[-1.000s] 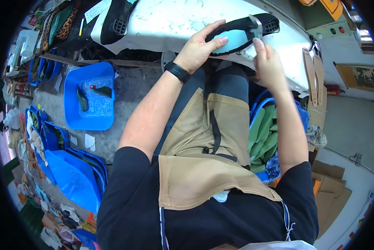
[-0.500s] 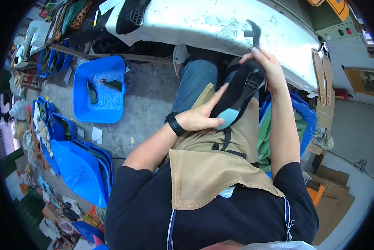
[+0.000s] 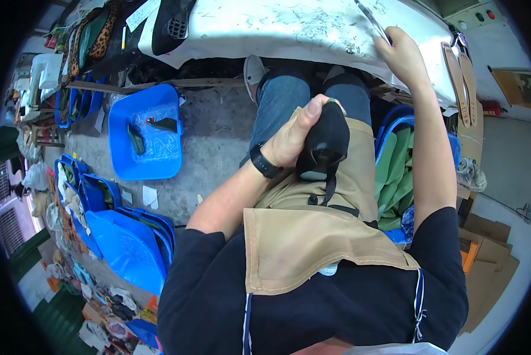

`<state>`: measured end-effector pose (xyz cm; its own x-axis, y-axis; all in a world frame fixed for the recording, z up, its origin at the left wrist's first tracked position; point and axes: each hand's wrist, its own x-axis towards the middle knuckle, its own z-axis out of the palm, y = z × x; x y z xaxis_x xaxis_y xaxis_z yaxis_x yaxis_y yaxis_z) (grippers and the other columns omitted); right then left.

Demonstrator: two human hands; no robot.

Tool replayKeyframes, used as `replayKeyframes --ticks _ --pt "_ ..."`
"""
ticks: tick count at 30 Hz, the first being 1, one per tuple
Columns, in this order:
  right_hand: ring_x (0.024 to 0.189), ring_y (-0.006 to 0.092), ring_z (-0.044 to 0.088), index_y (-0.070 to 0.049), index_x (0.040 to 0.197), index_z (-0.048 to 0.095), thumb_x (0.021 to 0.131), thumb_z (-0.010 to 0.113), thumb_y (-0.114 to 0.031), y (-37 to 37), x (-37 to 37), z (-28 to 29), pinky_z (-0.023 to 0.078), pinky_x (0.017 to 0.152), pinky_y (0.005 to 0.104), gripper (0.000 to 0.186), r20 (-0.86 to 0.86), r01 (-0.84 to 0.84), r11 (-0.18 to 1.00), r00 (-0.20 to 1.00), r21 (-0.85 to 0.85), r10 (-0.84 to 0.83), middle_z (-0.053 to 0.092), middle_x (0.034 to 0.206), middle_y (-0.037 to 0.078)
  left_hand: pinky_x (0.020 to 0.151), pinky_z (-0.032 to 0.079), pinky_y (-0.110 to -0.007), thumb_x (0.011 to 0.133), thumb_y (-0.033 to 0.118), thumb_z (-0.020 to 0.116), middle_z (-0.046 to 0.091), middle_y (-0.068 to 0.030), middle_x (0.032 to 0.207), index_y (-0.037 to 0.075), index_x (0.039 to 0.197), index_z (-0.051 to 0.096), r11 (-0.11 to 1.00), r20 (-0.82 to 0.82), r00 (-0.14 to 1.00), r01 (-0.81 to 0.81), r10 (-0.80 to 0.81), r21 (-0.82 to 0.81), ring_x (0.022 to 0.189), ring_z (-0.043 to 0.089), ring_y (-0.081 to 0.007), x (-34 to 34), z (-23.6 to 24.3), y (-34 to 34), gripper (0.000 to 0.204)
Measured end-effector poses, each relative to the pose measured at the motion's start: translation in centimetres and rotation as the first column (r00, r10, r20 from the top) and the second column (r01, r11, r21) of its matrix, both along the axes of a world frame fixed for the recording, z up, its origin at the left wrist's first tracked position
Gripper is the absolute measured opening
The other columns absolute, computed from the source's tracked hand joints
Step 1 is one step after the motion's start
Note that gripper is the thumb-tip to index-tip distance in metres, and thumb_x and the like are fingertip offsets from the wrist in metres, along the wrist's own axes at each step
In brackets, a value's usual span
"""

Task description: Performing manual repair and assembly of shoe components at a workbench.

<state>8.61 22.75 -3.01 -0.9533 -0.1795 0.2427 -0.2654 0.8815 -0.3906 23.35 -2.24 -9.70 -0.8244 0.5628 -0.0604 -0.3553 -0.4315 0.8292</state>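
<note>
My left hand is closed around a black shoe, held over my lap above the tan apron. Its rounded black end points up toward me, and a pale blue-grey patch shows at its lower edge. A black strap hangs below it. At the white worktable, my right hand is closed on one end of a slim metal tool. The tool's far end runs up to the picture's edge, so its kind does not show clearly.
Another black shoe lies at the table's left end. A blue bin with two dark green pieces stands on the floor to the left. Green pieces fill a blue container beside my right thigh. Tan straps hang at the table's right end.
My right hand has left the shoe and moved up and right to the table, and the hammer-like tool seen there earlier no longer shows clearly. My left hand has tilted the shoe upright.
</note>
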Motion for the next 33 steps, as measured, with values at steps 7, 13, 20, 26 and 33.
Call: replayKeyframes --ticks 7,13,20,26,33 --pt "0.136 0.0293 0.050 -0.001 0.155 0.046 0.102 0.058 -0.037 -5.7 11.7 0.3 0.038 0.116 0.0422 0.066 0.442 0.197 0.574 0.836 -0.795 0.325 0.054 0.148 0.019 0.113 0.037 -0.046 0.094 0.064 0.060 0.047 -0.0204 0.147 0.006 0.138 0.053 0.940 -0.296 0.942 -0.237 0.160 -0.246 0.133 0.047 -0.0354 2.5 2.1 0.3 0.073" --pt "0.150 0.0364 0.039 0.000 0.162 0.034 0.098 0.059 -0.027 -6.4 18.1 0.9 0.034 0.121 0.0478 0.074 0.523 0.360 0.380 0.624 -0.852 0.581 0.032 0.168 0.023 0.120 0.027 -0.059 0.081 0.055 0.077 0.026 -0.0268 0.164 0.007 0.137 0.054 0.776 -0.525 0.846 -0.391 0.091 -0.495 0.148 0.028 -0.0461 4.6 3.9 1.1 0.077" --pt "0.144 0.0348 0.044 0.000 0.156 0.041 0.092 0.066 -0.024 -4.4 19.1 0.0 0.036 0.119 0.0464 0.072 0.551 0.355 0.427 0.432 -0.832 0.714 0.039 0.162 0.020 0.123 0.023 -0.062 0.074 0.051 0.084 0.021 -0.0276 0.168 0.009 0.138 0.055 0.796 -0.611 0.791 -0.378 0.013 -0.473 0.154 0.022 -0.0491 5.6 4.2 1.5 0.081" --pt "0.129 0.0312 0.053 0.000 0.143 0.053 0.084 0.073 -0.022 -4.7 18.7 -1.2 0.042 0.112 0.0431 0.066 0.401 0.185 0.357 0.458 -0.916 0.793 0.053 0.145 0.018 0.123 0.023 -0.061 0.071 0.044 0.085 0.024 -0.0249 0.168 0.010 0.134 0.057 0.837 -0.595 0.804 -0.313 -0.018 -0.448 0.154 0.022 -0.0482 6.3 4.7 1.5 0.077" --pt "0.113 0.0266 0.057 -0.001 0.124 0.064 0.082 0.076 -0.022 -5.1 18.9 -2.7 0.047 0.101 0.0399 0.049 0.359 0.157 0.325 0.483 -0.933 0.799 0.059 0.128 0.014 0.116 0.030 -0.056 0.069 0.037 0.082 0.041 -0.0199 0.154 0.008 0.119 0.059 0.848 -0.561 0.823 -0.359 0.091 -0.389 0.141 0.038 -0.0438 6.4 4.7 2.3 0.061"
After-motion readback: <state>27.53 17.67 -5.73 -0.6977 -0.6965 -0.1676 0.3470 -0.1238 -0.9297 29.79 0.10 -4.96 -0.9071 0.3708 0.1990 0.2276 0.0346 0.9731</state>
